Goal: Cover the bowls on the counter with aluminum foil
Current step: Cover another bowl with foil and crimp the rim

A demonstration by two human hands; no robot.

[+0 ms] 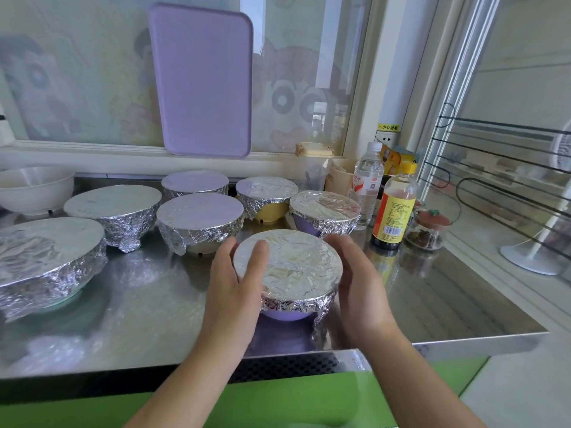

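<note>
The person is cupping the purple bowl at the near edge of the steel counter, with the foil already drawn flat over its mouth and crimped down around the rim. The left hand is lying against the bowl's left side, its palm on the foil skirt and its thumb resting straight on the foil top; the fingers are relaxed rather than clenched, pressing without pinching. The right hand is mirroring it on the other side, fingers extended along the rim and curving gently round the skirt (whether the fingertips are touching the far edge cannot be told from here). Just beyond the fingertips, six other bowls are standing already wrapped, while one white bowl far to the left of the left hand is sitting uncovered. To finish this step well, the palms are probably best sliding round the rim with even, light pressure, so the foil is folding tight under the lip without tearing. A loose tail of foil is hanging low below the right palm, near the bowl's foot, and it is likely needing a tuck inward. Pressing on the top risks denting the stretched sheet.
</note>
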